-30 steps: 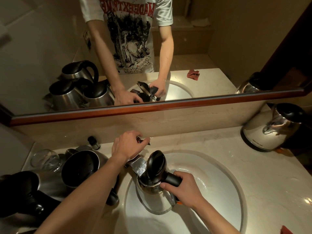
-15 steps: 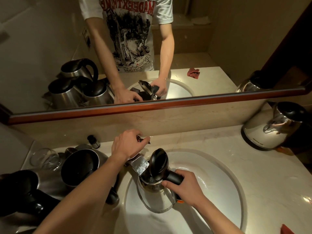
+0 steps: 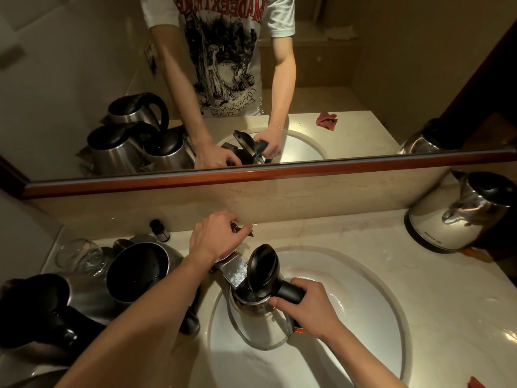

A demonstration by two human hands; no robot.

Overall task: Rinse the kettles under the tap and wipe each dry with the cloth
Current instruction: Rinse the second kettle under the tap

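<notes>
Shifted slightly since the earlier frames: steel kettle with black hinged lid (image 3: 258, 317), now a little closer under the square chrome tap spout (image 3: 233, 271); hands otherwise much as before.

Item, task kettle: polished steel body, lid tipped up and open, held over the white round sink basin (image 3: 363, 303), mouth just beneath the spout. Water appears to be inside; a falling stream is hard to make out. Judged moderately heavy once filling, rigid, and slippery where wet; the black handle is the sound place to hold, not the body.

Right hand (image 3: 310, 309): fingers curled round the black handle, wrist angled in from lower right, bearing the kettle's weight.

Left hand (image 3: 214, 236): forearm reaching across from lower left, fingers bent over the tap lever (image 3: 242, 229) behind the spout, thumb and fingertips pinching it.

Other stock: two open-topped steel kettles with black handles (image 3: 134, 273) on the marble table (image 3: 419, 289) at left, beside a clear drinking glass (image 3: 79, 254); one closed steel kettle on a base (image 3: 458, 217) at far right. Red cloth (image 3: 475, 383), a corner only, at the lower right edge.
</notes>
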